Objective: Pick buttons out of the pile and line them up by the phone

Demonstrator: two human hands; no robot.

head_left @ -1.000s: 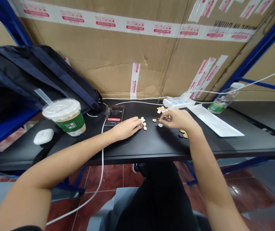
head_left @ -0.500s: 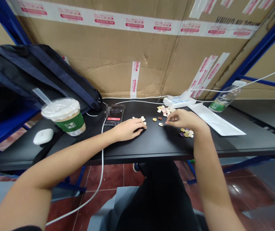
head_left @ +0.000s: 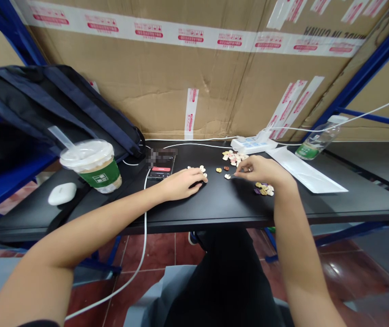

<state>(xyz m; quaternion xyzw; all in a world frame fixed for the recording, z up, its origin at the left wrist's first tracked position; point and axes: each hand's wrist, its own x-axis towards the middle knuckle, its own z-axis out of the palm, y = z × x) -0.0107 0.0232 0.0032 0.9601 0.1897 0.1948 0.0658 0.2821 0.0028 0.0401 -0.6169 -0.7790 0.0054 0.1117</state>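
My right hand (head_left: 259, 171) pinches a thin metal tool (head_left: 234, 175) whose kind is too small to make out. The tool's tip is at a small white bead-like piece (head_left: 227, 176) on the black table. Just beyond are a yellow piece (head_left: 218, 170) and a red-brown piece (head_left: 226, 168). My left hand (head_left: 182, 183) rests palm down with fingers stretched out, beside several white pieces (head_left: 201, 168) that its fingers partly hide. A pile of pale and pink pieces (head_left: 234, 157) lies behind my right hand, and a mixed purple, yellow and white pile (head_left: 263, 189) lies below it.
A phone (head_left: 162, 167), a lidded drink cup (head_left: 94, 165) and a white earbud case (head_left: 62, 194) stand left, before a backpack (head_left: 65, 109). Toward the right are a power strip (head_left: 253, 144), a white tray (head_left: 308, 171) and a leaning bottle (head_left: 319, 138). White cables cross the table (head_left: 215, 211).
Hardly anything differs. Both hands keep their places, with the tool's tip still at the white piece; the whole view has shifted very slightly.
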